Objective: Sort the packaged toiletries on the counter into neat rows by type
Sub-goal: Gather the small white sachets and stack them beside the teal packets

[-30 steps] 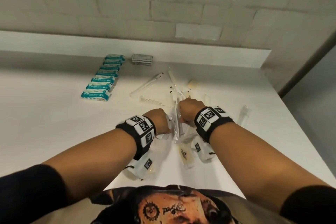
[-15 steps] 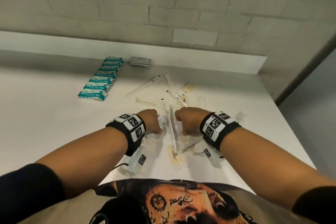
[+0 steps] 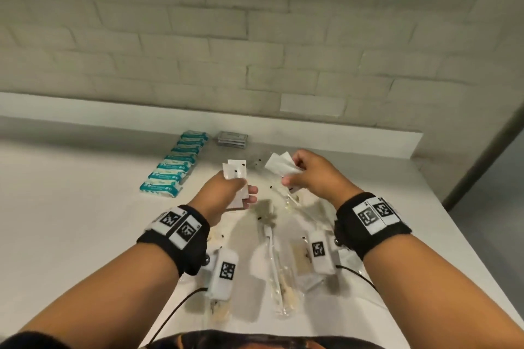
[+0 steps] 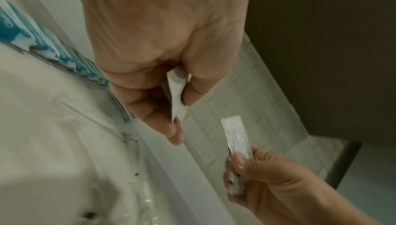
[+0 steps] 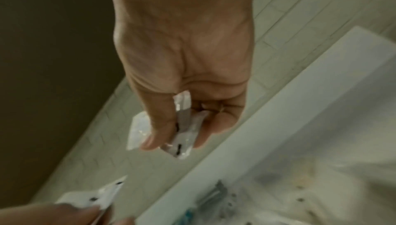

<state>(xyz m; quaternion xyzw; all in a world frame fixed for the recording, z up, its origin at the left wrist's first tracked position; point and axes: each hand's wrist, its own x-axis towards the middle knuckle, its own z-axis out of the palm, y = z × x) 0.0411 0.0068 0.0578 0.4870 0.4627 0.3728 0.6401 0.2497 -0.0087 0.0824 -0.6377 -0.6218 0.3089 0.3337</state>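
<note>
Each grip pinches small white packets: left hand [image 3: 226, 193] holding packets [image 3: 234, 170], right hand [image 3: 314, 176] holding sachets [image 3: 279, 164] above the counter [image 3: 85, 207].

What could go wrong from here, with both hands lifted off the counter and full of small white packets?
1. The right hand pinches several white packets fanned loosely; one may slip and drop back into the unsorted clear-wrapped pile.
2. The left hand holds its packets close to the teal packs; setting them down carelessly could knock that tidy row.
3. Packets in both hands look alike, yet blur hides any print, so mixing types is possible.
</note>
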